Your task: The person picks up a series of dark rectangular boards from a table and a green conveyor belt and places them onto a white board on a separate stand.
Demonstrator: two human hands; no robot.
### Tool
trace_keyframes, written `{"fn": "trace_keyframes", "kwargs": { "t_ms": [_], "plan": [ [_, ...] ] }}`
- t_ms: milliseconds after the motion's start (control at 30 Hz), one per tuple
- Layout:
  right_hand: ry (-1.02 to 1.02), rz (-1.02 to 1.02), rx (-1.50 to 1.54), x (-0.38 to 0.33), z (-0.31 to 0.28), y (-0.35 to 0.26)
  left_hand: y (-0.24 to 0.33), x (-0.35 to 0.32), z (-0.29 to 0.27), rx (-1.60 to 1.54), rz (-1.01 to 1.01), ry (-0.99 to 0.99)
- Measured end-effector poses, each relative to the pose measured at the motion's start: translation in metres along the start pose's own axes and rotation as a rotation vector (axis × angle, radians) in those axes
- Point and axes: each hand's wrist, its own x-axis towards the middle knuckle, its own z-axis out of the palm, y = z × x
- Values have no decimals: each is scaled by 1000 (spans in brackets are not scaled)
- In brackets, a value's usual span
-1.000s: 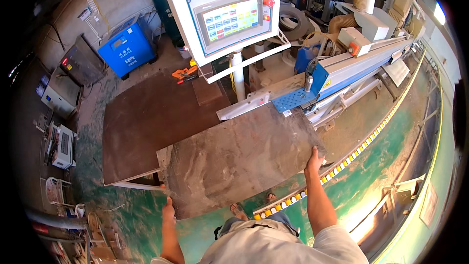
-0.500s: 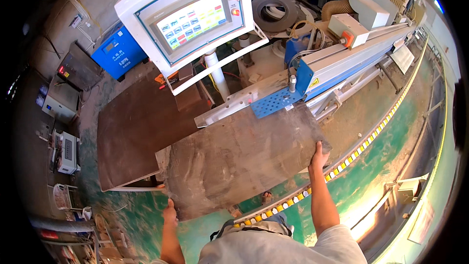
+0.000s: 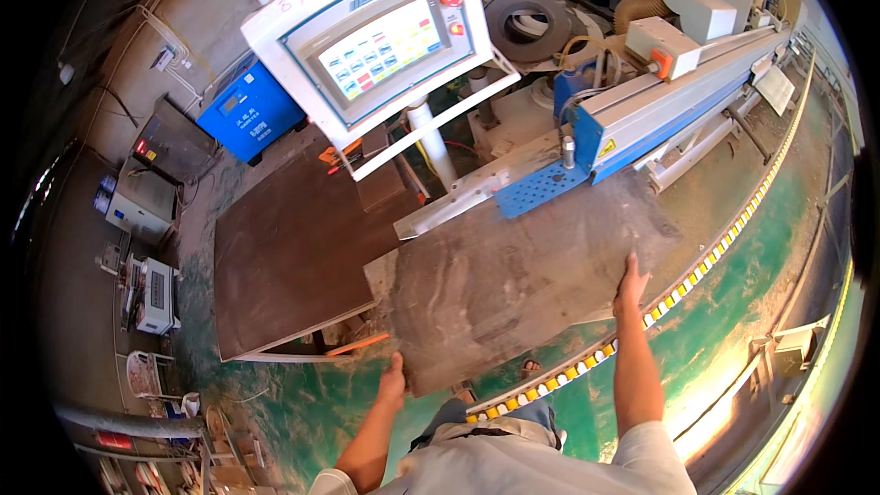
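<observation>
A large dark brown board (image 3: 522,284), scuffed and dusty, lies flat in front of me, its far edge along a blue perforated plate (image 3: 543,189). My left hand (image 3: 392,381) is closed on its near left corner. At the right end, my right hand (image 3: 632,290) grips the near edge with the thumb on top; its other fingers are mostly hidden underneath. A strip of lighter surface (image 3: 378,277) shows beyond the board's left edge.
A white control panel (image 3: 380,46) with a touchscreen stands on a post at the far side. The machine's long blue-and-grey beam (image 3: 687,96) runs far right. A yellow-and-white roller rail (image 3: 678,293) curves past my right side. Left stands a brown-topped table (image 3: 289,252).
The board has slid to the right along the perforated plate, both hands moving with it. A lighter strip now shows at its left. The whole view has shifted slightly.
</observation>
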Motion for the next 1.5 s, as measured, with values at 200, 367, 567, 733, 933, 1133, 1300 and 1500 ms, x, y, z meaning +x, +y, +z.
{"fn": "trace_keyframes", "kwargs": {
  "t_ms": [200, 367, 567, 733, 933, 1133, 1300, 1500],
  "plan": [
    [-126, 124, -55, -257, 36, 48, -6, 26, -12, 84, 109, -393],
    [-80, 162, -94, -376, 48, 83, -16, 90, -63, 234, 110, -491],
    [149, 256, 15, -335, 64, 65, -13, 159, -133, 400, 91, -350],
    [183, 173, 10, -300, 55, 62, -26, 220, -138, 753, 94, -437],
    [12, 77, 88, -347, -35, 24, -59, 265, -110, 600, 235, -468],
    [47, 322, -286, -499, -253, 93, -74, 234, -59, 1066, 160, -631],
    [264, 751, -979, -735, -537, 286, -165, 164, -24, 1110, 493, -930],
    [466, 937, -523, -904, -555, 270, -230, 108, -39, 1118, 263, -707]
  ]
}}
